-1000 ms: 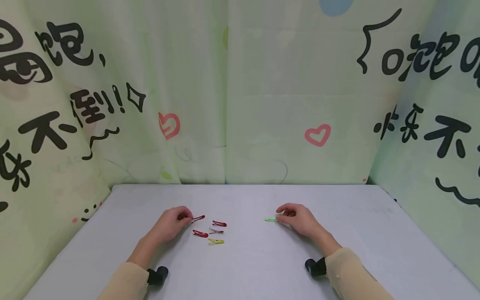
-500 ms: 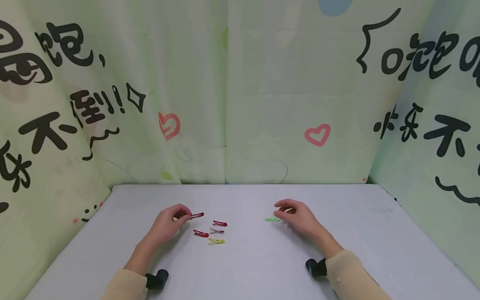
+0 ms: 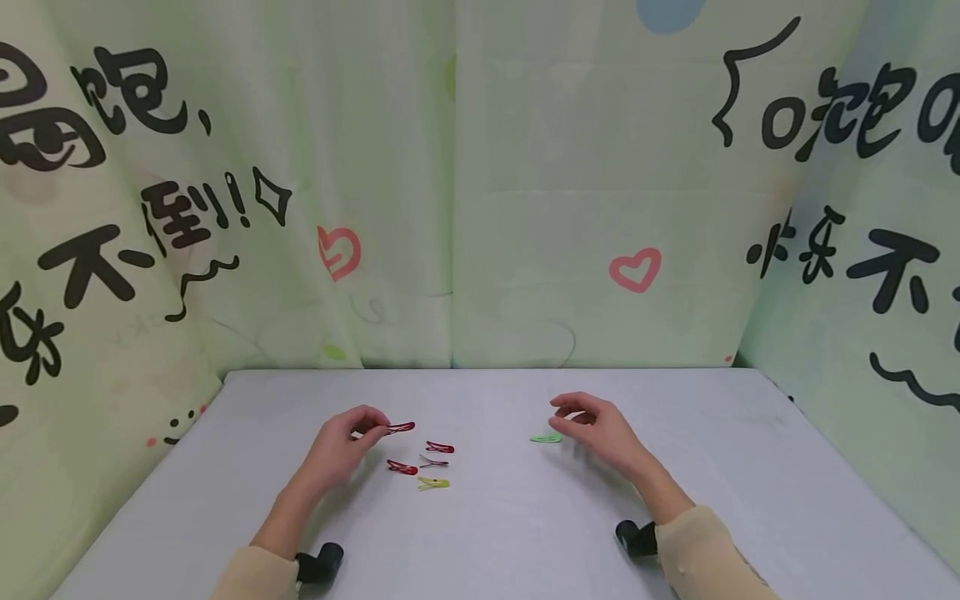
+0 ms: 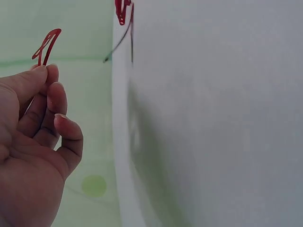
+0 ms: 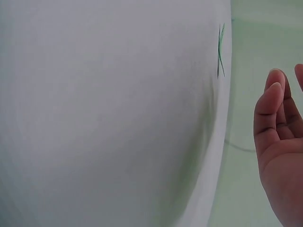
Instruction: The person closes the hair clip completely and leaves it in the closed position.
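Your left hand (image 3: 341, 448) pinches a red hair clip (image 3: 400, 427) between thumb and fingertips (image 4: 46, 72), lifted just clear of the grey table (image 3: 495, 533), its free end pointing toward the middle. Your right hand (image 3: 600, 433) holds nothing: the fingers hang loosely curled above the tabletop, and the green hair clip (image 3: 545, 438) lies flat just beside them on their inner side, apart from them (the right wrist view shows a plain gap between fingers (image 5: 270, 106) and clip (image 5: 220, 49)).

Just to the right of the held clip lie four more in a loose cluster: a red clip (image 3: 439, 447), a dark thin clip (image 3: 432, 461), another red clip (image 3: 402, 467) and a yellow clip (image 3: 432, 482) nearest you. Bare table runs between that cluster and the green clip, and more lies outside each hand. The far edge meets a printed curtain (image 3: 525, 208), which also closes in both sides.
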Available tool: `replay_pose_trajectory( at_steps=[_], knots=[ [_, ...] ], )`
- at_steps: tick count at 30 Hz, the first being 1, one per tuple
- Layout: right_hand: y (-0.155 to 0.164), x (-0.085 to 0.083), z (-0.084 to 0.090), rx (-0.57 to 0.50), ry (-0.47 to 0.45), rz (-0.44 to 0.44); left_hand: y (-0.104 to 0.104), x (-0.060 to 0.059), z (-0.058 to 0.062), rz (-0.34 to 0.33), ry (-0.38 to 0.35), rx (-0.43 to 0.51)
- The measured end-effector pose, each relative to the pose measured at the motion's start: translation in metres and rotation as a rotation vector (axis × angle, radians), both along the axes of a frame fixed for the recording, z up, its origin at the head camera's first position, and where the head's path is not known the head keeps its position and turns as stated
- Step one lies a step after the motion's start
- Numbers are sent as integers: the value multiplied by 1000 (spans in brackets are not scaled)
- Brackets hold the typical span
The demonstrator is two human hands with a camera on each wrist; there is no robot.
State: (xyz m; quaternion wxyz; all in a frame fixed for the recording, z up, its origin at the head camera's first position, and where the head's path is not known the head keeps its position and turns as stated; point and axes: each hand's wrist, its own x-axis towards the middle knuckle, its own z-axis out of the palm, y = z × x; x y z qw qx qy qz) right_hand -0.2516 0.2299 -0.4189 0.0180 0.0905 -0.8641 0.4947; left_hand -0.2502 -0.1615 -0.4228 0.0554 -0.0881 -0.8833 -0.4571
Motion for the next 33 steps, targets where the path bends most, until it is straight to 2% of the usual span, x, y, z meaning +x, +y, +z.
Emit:
replay_pose_trajectory(
  at_steps=[15, 25, 33],
  knots=[
    [-9, 13, 10, -37, 66, 23, 22, 10, 18, -93, 89, 100],
    [-22, 27, 15, -82, 133, 86, 35, 17, 21, -129, 127, 121],
    [-35, 36, 20, -110, 148, 118, 45, 25, 25, -147, 88, 164]
  ],
)
